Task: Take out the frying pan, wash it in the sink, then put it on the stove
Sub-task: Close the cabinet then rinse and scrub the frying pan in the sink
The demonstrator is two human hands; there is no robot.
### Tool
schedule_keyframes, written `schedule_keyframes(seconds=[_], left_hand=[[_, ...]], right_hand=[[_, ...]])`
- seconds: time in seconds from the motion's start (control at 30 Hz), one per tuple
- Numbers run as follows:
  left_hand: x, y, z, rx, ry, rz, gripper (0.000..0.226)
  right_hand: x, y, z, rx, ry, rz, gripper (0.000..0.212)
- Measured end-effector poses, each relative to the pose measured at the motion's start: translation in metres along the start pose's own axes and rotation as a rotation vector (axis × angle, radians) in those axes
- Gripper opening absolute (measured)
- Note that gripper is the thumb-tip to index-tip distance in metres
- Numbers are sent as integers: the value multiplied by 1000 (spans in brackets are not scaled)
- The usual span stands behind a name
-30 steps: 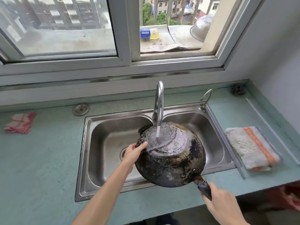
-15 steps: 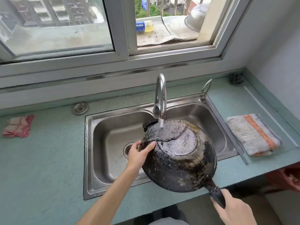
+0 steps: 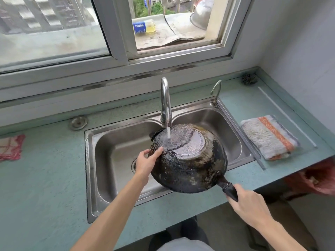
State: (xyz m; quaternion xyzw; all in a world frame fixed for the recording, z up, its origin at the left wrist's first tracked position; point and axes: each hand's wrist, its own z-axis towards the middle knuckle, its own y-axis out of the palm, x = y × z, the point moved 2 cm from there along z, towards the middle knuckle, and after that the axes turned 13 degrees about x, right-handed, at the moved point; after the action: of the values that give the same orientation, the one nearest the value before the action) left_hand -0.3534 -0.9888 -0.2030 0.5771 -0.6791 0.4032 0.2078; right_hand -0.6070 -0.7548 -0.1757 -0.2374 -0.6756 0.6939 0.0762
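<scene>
The blackened frying pan (image 3: 190,160) is held upside down over the double steel sink (image 3: 116,156), its scorched underside facing me. Water runs from the chrome tap (image 3: 165,104) onto the pan's upper left bottom. My left hand (image 3: 146,161) grips the pan's left rim, thumb on the wet underside. My right hand (image 3: 248,205) is closed around the dark handle (image 3: 229,187) at the lower right, over the counter's front edge. The stove is out of view.
A striped folded cloth (image 3: 268,136) lies on the teal counter right of the sink. A red checked rag (image 3: 10,147) lies at the far left. A steel scourer (image 3: 249,78) sits in the back right corner. A small second spout (image 3: 216,91) stands behind the right basin.
The pan has tipped and shifted slightly so the water now strikes nearer its left side. My left thumb has slid a little along the rim. Both hands keep their hold.
</scene>
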Motion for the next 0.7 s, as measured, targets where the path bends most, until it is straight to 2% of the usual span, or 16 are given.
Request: schedule_keyframes(seconds=[0.27,0.43,0.53,0.7], left_hand=[[-3,1,-7,-11,31,35,107],[6,13,-13,-22,84,4,110],[16,20,-14,-29,106,-16,108],[24,28,-9,-59,58,-23,124]], right_hand=[[3,6,2,-28,-13,-11,25],[15,-2,8,36,-15,-30,32],[24,-8,20,37,-19,-5,28],[31,-12,38,-9,-27,-14,24]])
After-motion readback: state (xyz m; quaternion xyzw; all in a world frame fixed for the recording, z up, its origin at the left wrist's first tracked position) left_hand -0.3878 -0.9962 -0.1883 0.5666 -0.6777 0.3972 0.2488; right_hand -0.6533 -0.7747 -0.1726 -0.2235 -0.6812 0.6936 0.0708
